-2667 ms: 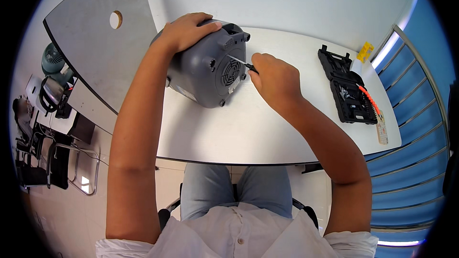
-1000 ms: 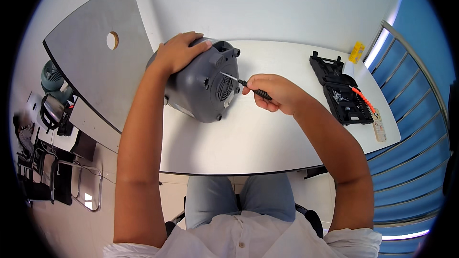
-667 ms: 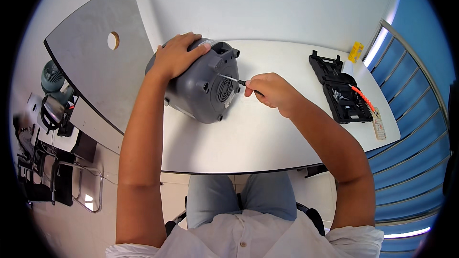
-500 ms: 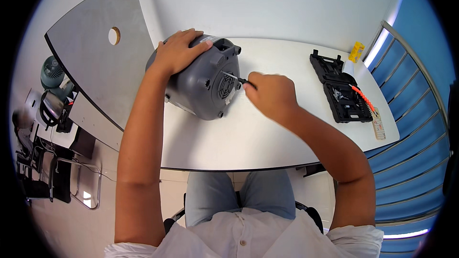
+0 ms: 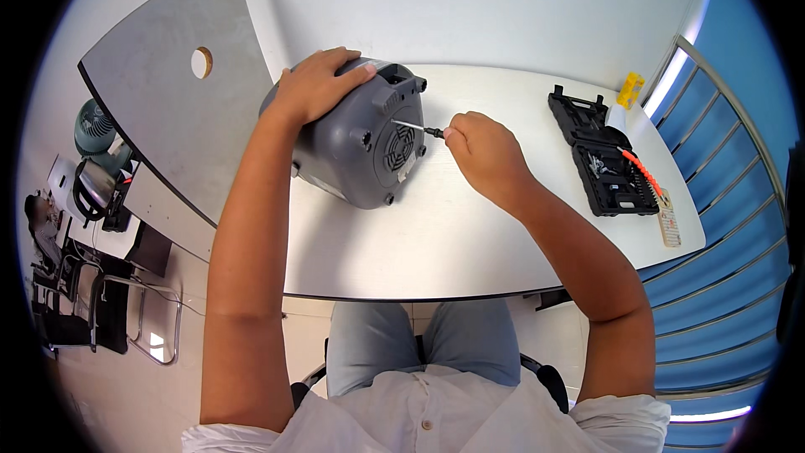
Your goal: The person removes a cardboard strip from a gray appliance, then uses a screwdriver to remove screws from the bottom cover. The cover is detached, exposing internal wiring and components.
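A dark grey, rounded appliance point(image 5: 340, 155) lies on its side on the white table point(image 5: 470, 260), its underside turned to the right. That underside has small black feet and a round vent grille point(image 5: 399, 148). My left hand point(image 5: 317, 88) rests over the top of the appliance, thumb apart from the fingers. My right hand point(image 5: 486, 155) is closed around the handle of a screwdriver point(image 5: 411, 125). Its metal shaft points left, with the tip at the underside near the grille's upper edge. Whether the tip sits in a hole is too small to tell.
An unfolded black tool case point(image 5: 599, 155) lies on the right, with an orange flexible shaft point(image 5: 640, 168) across it. Near it are a yellow box point(image 5: 630, 91) and a beige strip point(image 5: 668, 222). A grey panel point(image 5: 176, 75) stands left; a metal railing point(image 5: 738, 126) runs along the right.
My right hand has moved slightly up and right, and the screwdriver now lies more level, with more of its shaft showing. My left hand keeps its place on the appliance.
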Action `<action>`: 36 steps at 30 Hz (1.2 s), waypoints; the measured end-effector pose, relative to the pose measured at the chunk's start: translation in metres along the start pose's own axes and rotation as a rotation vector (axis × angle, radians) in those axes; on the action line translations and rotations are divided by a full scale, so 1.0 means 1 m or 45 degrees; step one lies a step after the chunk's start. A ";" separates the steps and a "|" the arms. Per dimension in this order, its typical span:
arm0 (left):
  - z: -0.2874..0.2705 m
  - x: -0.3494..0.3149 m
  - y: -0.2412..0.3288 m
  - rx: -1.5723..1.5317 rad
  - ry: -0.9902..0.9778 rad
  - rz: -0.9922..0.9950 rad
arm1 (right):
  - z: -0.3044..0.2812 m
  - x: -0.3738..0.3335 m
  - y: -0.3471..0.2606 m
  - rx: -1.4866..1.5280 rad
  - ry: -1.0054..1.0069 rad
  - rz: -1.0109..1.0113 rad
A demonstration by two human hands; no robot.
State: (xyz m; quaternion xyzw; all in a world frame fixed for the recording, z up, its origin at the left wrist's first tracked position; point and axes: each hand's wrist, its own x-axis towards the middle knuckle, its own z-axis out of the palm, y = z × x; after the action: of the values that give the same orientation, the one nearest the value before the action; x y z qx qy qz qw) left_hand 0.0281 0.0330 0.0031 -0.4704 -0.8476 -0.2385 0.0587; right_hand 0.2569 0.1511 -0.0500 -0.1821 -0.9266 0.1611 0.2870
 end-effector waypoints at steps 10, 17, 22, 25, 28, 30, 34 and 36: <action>0.001 0.004 0.002 -0.006 -0.016 -0.003 | 0.014 -0.007 -0.001 -0.638 0.539 -0.689; -0.003 0.007 0.004 -0.009 -0.059 -0.010 | 0.010 -0.002 0.006 -0.259 0.302 -0.414; -0.002 0.007 0.001 -0.019 -0.045 -0.012 | -0.012 0.006 0.000 0.331 -0.317 0.066; -0.002 0.006 0.002 -0.012 -0.032 0.008 | -0.011 0.013 0.003 0.668 -0.416 0.305; 0.000 0.002 0.001 -0.013 0.018 0.021 | -0.018 0.019 0.000 0.999 -0.638 0.605; 0.000 0.000 0.001 -0.011 0.021 0.033 | -0.019 0.018 0.000 1.018 -0.737 0.617; 0.003 0.000 -0.002 -0.010 0.047 0.061 | 0.001 0.011 0.002 0.486 -0.398 0.253; 0.003 0.001 0.000 -0.031 0.039 0.049 | 0.007 0.003 -0.001 -0.192 -0.090 -0.139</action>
State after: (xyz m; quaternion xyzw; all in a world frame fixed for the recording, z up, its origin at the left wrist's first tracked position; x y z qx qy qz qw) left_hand 0.0278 0.0350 0.0002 -0.4835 -0.8345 -0.2546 0.0705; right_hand 0.2505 0.1504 -0.0541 -0.1465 -0.9541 0.0814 0.2481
